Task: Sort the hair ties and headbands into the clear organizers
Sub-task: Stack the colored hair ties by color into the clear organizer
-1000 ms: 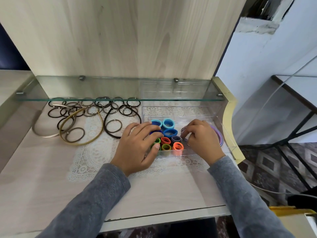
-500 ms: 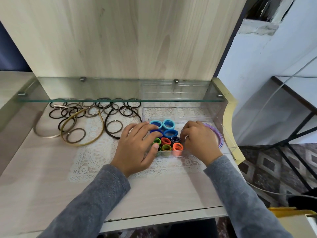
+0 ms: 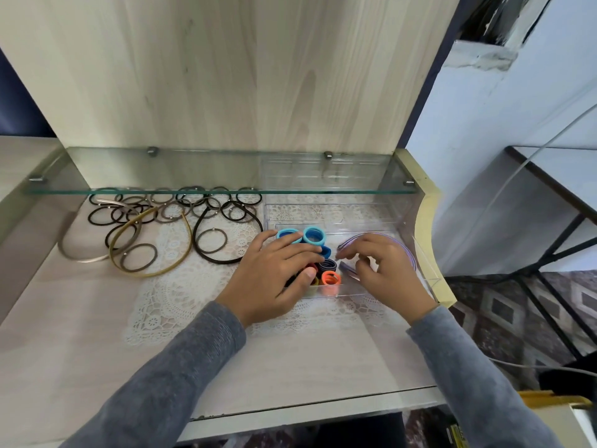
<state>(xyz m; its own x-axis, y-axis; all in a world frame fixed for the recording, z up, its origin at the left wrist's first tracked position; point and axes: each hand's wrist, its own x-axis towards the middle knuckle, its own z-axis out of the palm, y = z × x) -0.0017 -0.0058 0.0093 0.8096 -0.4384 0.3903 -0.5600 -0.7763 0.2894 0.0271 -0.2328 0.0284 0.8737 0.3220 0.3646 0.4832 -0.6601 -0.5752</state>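
The pale wood tabletop carries a white lace doily across its middle, under a glass shelf that runs along the back edge. A clear organizer stands by the right edge. Toward the back left lie a silver headband, a gold headband and a dark headband among loose brown and black hair ties. A purple headband curves inside the organizer's right part; rolled coloured hair ties stand in its left part. The left hand lies with fairly straight fingers across those coloured ties, its grip closed round nothing. The right hand is curled over the purple headband; whether its grip has hold of it I cannot tell.
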